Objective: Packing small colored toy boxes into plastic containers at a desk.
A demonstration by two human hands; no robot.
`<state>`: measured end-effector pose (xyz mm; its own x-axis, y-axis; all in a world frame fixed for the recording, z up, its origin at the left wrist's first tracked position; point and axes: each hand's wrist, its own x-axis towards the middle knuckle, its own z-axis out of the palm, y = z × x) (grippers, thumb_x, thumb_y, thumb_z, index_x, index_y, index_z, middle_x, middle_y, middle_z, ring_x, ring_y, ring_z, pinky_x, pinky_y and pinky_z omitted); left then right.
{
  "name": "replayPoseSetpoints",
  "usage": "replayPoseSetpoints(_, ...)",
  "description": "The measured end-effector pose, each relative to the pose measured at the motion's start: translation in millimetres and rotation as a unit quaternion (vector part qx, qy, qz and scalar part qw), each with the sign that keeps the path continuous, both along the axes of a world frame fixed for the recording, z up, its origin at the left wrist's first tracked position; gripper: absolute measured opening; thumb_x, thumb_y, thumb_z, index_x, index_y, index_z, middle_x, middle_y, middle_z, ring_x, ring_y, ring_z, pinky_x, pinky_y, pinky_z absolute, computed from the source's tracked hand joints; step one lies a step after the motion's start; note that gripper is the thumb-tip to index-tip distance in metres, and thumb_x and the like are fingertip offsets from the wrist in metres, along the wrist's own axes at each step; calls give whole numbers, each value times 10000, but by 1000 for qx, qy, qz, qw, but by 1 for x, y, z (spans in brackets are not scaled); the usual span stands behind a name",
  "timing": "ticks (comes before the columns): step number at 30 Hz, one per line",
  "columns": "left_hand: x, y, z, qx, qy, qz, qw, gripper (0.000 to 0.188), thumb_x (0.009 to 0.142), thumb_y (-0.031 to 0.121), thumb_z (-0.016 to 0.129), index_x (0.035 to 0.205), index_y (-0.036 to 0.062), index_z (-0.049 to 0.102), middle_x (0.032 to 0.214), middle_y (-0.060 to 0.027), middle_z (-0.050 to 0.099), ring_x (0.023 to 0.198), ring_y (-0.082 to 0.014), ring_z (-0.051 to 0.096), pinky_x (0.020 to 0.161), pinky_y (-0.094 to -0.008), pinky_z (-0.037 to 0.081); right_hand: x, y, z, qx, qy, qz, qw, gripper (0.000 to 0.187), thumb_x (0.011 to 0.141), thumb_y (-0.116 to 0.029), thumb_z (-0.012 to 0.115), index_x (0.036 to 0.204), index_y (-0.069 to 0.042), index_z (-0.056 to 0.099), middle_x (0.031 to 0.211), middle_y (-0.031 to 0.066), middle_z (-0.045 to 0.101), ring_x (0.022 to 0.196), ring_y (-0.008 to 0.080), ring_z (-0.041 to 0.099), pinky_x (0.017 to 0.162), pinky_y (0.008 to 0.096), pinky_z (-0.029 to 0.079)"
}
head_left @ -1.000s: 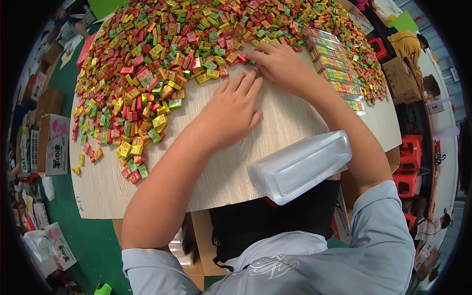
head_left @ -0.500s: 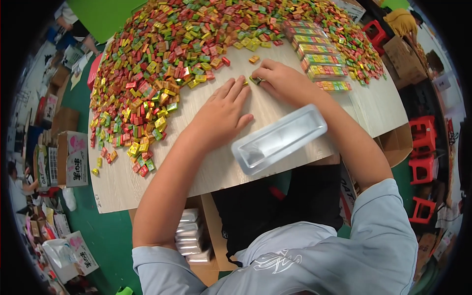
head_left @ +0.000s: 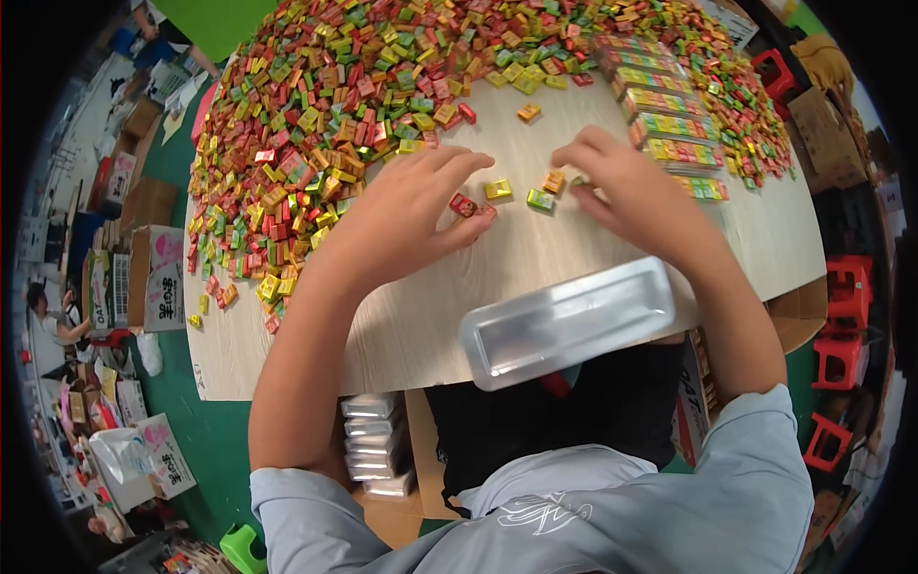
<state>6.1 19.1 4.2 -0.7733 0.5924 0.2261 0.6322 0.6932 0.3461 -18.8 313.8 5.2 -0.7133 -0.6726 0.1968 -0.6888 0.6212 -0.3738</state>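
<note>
My left hand (head_left: 416, 206) is over the table with its fingers spread and curved. Beside its thumb lie a red wrapped candy (head_left: 463, 205) and an orange-red one touching or very near the thumb tip. My right hand (head_left: 622, 182) has thumb and fingers apart, a small green piece partly hidden between them. Left of it lie an orange wrapped candy (head_left: 554, 181) and a green one (head_left: 540, 200). A yellow wrapped candy (head_left: 497, 189) sits between both hands. Nearer my body, a clear plastic tray (head_left: 574, 320) with a raised rim lies at the table's front edge.
A large heap of wrapped candies (head_left: 316, 124) covers the far and left table (head_left: 402, 335). Filled clear trays (head_left: 674, 124) stand in a row at the right. Stacked clear trays (head_left: 375, 445) sit in a carton below. Red stools (head_left: 846, 292) and cartons (head_left: 158, 277) flank the table.
My hands have moved apart, the left leftward and the right rightward. Several candies now show between them. The whole view has shifted somewhat, and the empty tray appears lower.
</note>
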Motion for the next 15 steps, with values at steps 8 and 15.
replayPoseSetpoints(8,-1,4,-14,-30,2,28,999,576,768,319,872,1267,105,678,1189,-123,675,1172,-348,624,1050,-478,478,-12,-9,-10,46,-18,-92,995,223,965,-88,661,1176,-40,608,1095,154,625,969,359,667,839,438,541)
replayPoseSetpoints(15,-3,4,-23,-14,0,7,1000,493,813,283,839,1243,99,685,1155,-98,660,1092,-326,628,977,-446,506,-6,-3,-8,6,-70,-68,995,290,977,-124,656,1248,-35,603,1125,110,600,879,262,647,775,378,540)
